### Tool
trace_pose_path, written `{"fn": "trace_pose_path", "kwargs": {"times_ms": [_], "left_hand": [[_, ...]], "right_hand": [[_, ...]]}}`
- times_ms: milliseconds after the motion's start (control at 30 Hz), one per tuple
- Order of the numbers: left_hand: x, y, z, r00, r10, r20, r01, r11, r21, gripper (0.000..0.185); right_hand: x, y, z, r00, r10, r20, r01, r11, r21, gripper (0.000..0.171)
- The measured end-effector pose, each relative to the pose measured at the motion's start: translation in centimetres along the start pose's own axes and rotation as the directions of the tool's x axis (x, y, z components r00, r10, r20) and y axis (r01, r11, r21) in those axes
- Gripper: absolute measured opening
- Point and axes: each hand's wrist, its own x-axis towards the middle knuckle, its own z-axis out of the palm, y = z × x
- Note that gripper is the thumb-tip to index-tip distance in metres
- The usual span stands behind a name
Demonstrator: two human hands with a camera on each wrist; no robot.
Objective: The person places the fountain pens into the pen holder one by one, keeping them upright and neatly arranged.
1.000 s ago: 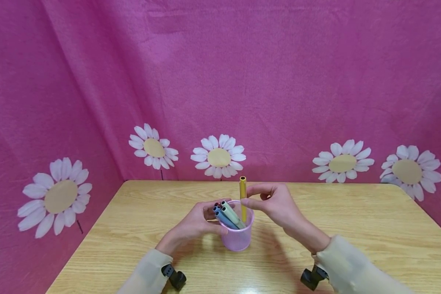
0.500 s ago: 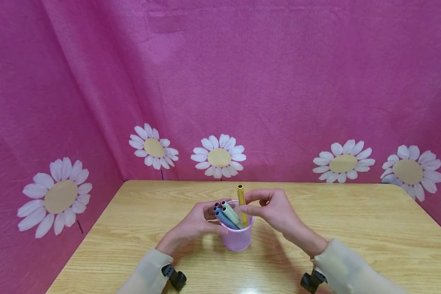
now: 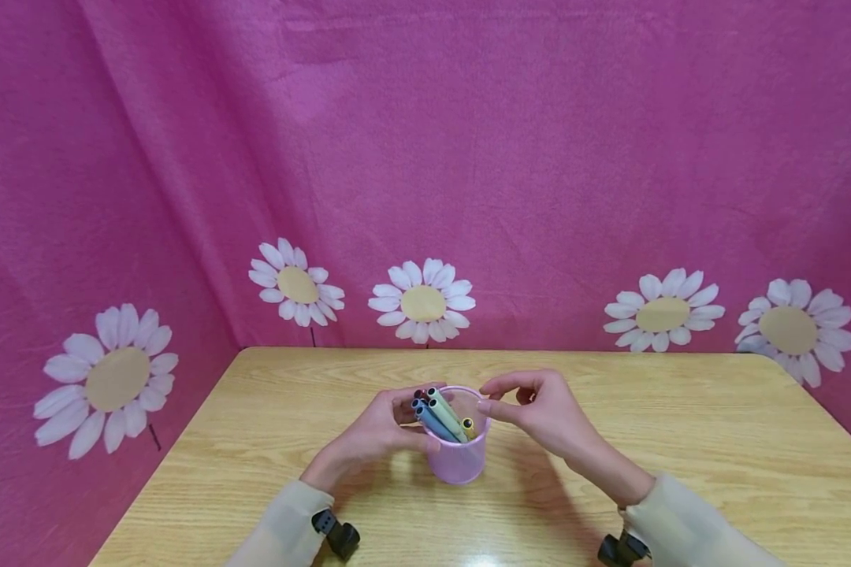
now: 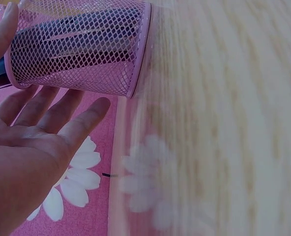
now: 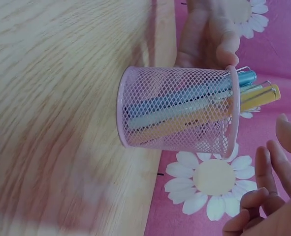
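Note:
A pink mesh pen holder (image 3: 457, 463) stands upright on the wooden table. My left hand (image 3: 377, 431) holds it from the left, thumb at the near rim and fingers along the far side. Several pens (image 3: 440, 417) in blue, pale green and dark red lean toward the left inside it. A yellow pen (image 5: 261, 99) is in there too, its capped end sticking out past the rim in the right wrist view. Just off the right of the rim, my right hand (image 3: 549, 413) has thumb and index finger apart with nothing between them.
The light wooden table (image 3: 681, 441) has a pink curtain (image 3: 539, 173) with white daisies behind it and at its left. A small black wrist camera (image 3: 342, 539) sits on the left sleeve, another (image 3: 618, 550) on the right.
My right hand has lowered the yellow pen into the holder, let it go and drawn slightly away to the right. My left hand has stayed in place on the holder.

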Motion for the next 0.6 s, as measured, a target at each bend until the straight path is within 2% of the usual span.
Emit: {"fn": "trace_pose_path", "kwargs": {"times_ms": [233, 467, 600], "left_hand": [[0.0, 0.1, -0.1, 1.000, -0.004, -0.009, 0.004, 1.000, 0.007, 0.075], [-0.4, 0.0, -0.4, 1.000, -0.011, -0.014, 0.012, 1.000, 0.015, 0.083], [-1.2, 0.2, -1.3, 0.999, -0.042, -0.029, 0.044, 0.997, 0.057, 0.083]], "right_hand": [[-1.2, 0.2, -1.0, 0.999, -0.044, -0.014, 0.044, 0.999, -0.027, 0.009], [-2.4, 0.8, -2.8, 1.000, 0.002, -0.030, -0.004, 0.998, -0.058, 0.009], [-2.9, 0.9, -4.5, 0.997, -0.056, -0.053, 0.048, 0.989, -0.141, 0.009]]}}
